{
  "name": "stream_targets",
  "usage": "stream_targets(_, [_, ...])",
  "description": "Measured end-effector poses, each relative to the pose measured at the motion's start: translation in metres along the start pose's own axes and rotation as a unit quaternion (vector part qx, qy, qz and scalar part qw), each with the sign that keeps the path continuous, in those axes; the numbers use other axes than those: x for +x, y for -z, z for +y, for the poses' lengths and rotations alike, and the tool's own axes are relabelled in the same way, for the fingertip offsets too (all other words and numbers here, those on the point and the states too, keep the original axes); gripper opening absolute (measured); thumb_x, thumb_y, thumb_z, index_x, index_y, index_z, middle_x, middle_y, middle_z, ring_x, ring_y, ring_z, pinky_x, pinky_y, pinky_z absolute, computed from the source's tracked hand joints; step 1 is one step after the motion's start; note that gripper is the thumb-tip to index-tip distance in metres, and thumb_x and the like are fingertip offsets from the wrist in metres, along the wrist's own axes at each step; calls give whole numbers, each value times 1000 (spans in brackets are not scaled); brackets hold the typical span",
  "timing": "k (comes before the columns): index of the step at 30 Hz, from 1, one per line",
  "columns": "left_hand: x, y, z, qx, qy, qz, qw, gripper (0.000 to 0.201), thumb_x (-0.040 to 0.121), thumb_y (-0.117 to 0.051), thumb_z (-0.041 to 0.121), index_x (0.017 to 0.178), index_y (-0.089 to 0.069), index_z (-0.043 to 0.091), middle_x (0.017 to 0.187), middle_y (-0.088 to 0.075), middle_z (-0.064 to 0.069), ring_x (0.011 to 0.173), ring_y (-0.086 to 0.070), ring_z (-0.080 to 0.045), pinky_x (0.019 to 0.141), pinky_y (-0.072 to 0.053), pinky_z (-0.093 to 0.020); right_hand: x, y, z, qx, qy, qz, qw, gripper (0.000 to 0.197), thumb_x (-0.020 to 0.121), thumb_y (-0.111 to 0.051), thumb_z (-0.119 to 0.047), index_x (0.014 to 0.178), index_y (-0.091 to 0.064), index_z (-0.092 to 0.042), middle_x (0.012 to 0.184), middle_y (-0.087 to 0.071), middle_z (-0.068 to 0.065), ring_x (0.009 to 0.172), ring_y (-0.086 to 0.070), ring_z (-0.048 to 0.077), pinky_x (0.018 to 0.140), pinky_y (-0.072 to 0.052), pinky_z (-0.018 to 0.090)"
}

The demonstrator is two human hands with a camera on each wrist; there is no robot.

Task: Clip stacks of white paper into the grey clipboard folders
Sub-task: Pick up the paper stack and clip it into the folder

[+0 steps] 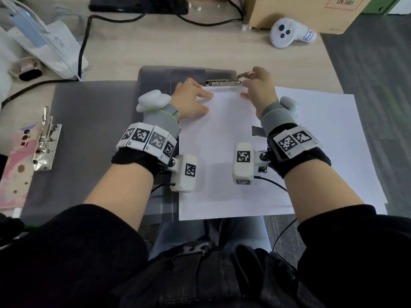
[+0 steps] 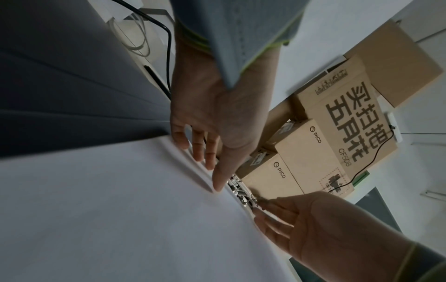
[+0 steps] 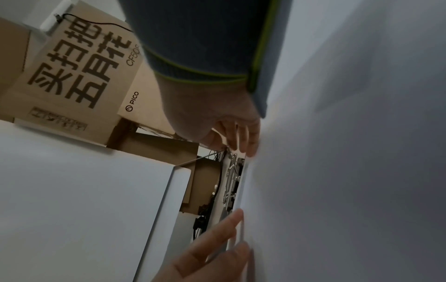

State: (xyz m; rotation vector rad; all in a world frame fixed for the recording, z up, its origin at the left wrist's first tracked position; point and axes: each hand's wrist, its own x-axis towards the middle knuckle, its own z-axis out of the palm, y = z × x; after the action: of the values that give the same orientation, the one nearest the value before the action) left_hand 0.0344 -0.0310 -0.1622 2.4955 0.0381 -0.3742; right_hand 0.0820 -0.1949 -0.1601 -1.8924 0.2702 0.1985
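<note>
A stack of white paper (image 1: 222, 147) lies on an open grey clipboard folder (image 1: 155, 74) in front of me. Its top edge sits at the folder's metal clip (image 1: 224, 82). My left hand (image 1: 200, 96) presses flat, straight fingers on the paper's top left corner, just below the clip. My right hand (image 1: 251, 81) pinches the clip's raised lever (image 1: 244, 74) at its right end. The left wrist view shows the left fingers (image 2: 212, 152) on the paper edge beside the clip (image 2: 241, 192). The right wrist view shows the right fingers (image 3: 236, 141) at the clip (image 3: 231, 181).
A second grey folder (image 1: 89, 130) with its own metal clip (image 1: 44, 138) lies open at the left. More white paper (image 1: 322, 130) spreads out to the right. A white controller (image 1: 287, 33), a cardboard box (image 1: 300, 12), black cables (image 1: 84, 41) and white bags (image 1: 44, 41) lie behind.
</note>
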Motion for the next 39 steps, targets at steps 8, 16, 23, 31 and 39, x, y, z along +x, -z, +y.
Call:
stream_targets(8, [9,6,-7,-24,0,-38,999,40,85,-61,17,125,-61,25,128,-43,-9,118,-44,-28,110,-32,-34,9,-31,-11,-25,128,-10,991,31,94,-49,-21,97,-72,-2,86,-70,13,81,-59,16,80,-49,27])
stream_targets(16, [8,8,-12,-22,-29,-28,999,47,84,-61,7,128,-58,23,105,-34,-3,97,-41,-14,92,-35,-22,32,-44,-21,-126,63,-55,989,32,82,-65,-43,65,-65,-16,56,-48,-2,53,-42,11,59,-35,21])
stream_targets(23, [9,5,-13,-20,-39,-6,999,47,81,-62,4,126,-60,20,94,-38,-6,92,-40,-16,74,-29,-18,40,-50,-19,-157,27,-108,981,29,75,-72,-44,81,-60,-18,84,-61,1,81,-55,18,67,-45,18])
stream_targets(31, [10,1,-15,-22,-29,6,999,46,83,-61,9,126,-59,27,106,-32,0,99,-40,-12,83,-30,-13,46,-56,-15,-254,26,-94,962,46,83,-65,-40,122,-56,-17,135,-36,6,108,-34,16,91,-26,17])
stream_targets(39, [8,3,-15,-12,-31,-3,999,47,84,-61,10,128,-58,27,107,-33,-1,108,-45,-21,95,-32,-22,40,-61,-12,-304,62,-76,948,46,82,-61,-43,119,-53,-17,132,-36,8,127,-30,25,105,-27,27])
